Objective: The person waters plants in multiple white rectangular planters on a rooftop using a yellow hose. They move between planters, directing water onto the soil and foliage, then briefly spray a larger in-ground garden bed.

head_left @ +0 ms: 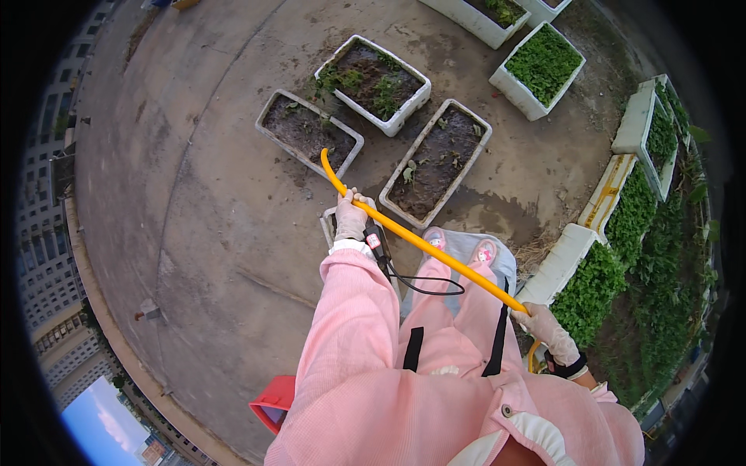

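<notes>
A yellow hose (431, 247) runs slantwise in front of me. My left hand (351, 216), in a pale thin glove, is closed round it near its open end. My right hand (545, 329), gloved alike, grips the hose farther back, at the lower right. The hose end curves over the near corner of a white foam planter (274, 137) with wet dark soil and small plants. Right of it lies a long foam planter (402, 175) with wet soil and a few seedlings. Behind them, a deeper foam box (402, 125) holds soil and leafy plants. Whether water flows from the hose, I cannot tell.
Foam boxes of dense greens (518, 93) stand at the upper right and along the right side. A red container (274, 402) is at the lower left. Wet patches (495, 212) mark the concrete. Plastic sheeting (507, 253) lies under my feet; a low wall edges the left.
</notes>
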The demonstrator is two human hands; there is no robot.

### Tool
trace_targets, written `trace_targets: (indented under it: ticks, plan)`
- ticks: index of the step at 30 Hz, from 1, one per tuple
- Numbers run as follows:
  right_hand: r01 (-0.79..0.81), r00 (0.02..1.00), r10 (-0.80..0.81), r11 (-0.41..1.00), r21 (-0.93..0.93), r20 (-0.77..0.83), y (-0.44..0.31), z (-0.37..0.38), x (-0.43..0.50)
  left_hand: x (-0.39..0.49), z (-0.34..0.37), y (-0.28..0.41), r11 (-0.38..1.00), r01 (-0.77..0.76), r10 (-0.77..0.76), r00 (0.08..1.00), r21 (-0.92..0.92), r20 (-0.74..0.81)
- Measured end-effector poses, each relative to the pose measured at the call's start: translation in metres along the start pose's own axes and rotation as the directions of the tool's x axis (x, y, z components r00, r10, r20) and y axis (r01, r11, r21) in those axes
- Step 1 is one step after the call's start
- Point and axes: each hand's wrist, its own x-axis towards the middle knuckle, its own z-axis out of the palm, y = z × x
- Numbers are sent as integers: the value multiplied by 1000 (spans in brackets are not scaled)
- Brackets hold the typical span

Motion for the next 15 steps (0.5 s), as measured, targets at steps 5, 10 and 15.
trace_targets:
  ticks: [5, 10, 15]
  plan:
    - [41, 999, -41, 999, -11, -5, -2, -4, -18, -10, -10, -8, 997, 68, -69, 997, -28, -23]
    - [37, 999, -37, 999, 16, -21, 1, -2, -23, -5, -10, -16, 994, 88, -88, 996, -57, 2]
    - [55, 998, -56, 998, -7, -40, 5, 1, -23, 3, -8, -22, 996, 82, -81, 996, -23, 24]
